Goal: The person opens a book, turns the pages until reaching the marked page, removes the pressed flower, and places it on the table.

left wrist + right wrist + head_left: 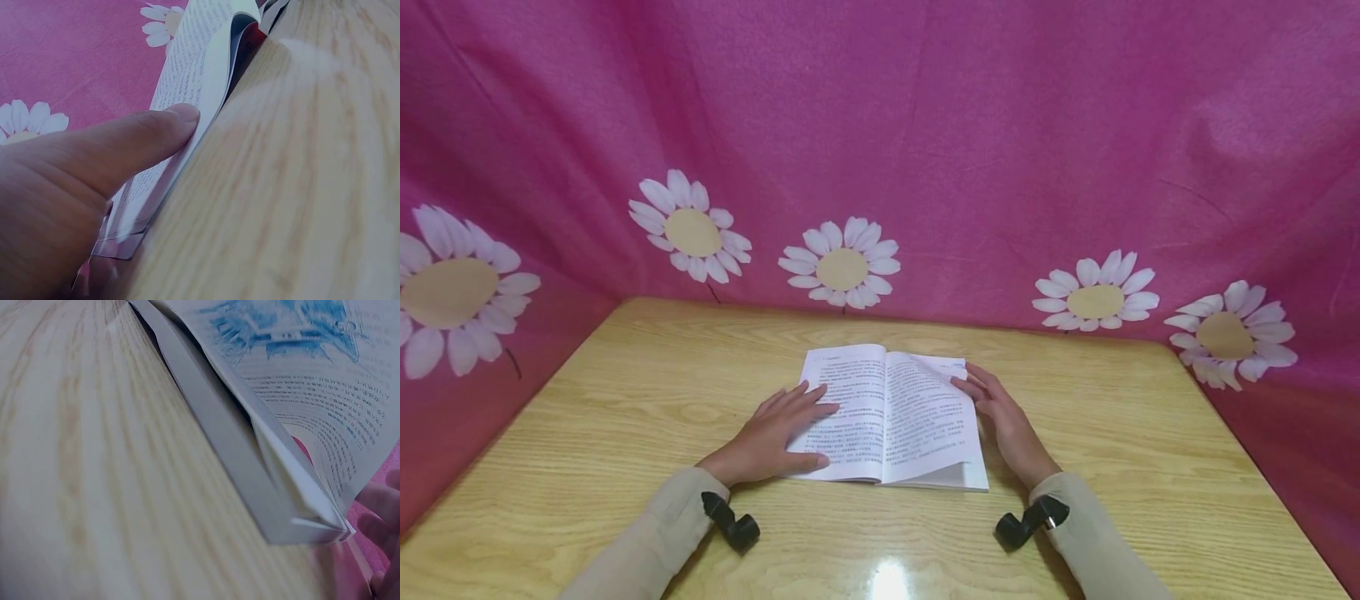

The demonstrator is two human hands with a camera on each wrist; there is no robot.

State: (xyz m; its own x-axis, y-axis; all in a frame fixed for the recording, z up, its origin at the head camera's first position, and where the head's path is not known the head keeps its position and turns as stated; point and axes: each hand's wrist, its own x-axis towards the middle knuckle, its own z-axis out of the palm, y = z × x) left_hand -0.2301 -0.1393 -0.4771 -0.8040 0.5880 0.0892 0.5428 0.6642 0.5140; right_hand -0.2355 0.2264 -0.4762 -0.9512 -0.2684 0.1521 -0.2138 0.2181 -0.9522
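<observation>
An open paperback book (850, 417) lies on the wooden table, printed text on both pages. My left hand (778, 433) rests with spread fingers on the left page, its thumb near the lower edge; the left wrist view shows that thumb (153, 140) lying along the page. At the book's right edge, my right hand (1000, 417) holds a raised page (928, 408) near its upper outer side. In the right wrist view this page (325, 394) curves up from the stack, with a blue picture on its underside. Its fingers (378, 503) are partly cut off there.
The wooden table (625, 400) extends around the book. Behind and beside it hangs a magenta cloth (955, 167) with large white daisies. A black wrist camera mount (730, 521) sits on the left sleeve, another mount (1030, 521) on the right.
</observation>
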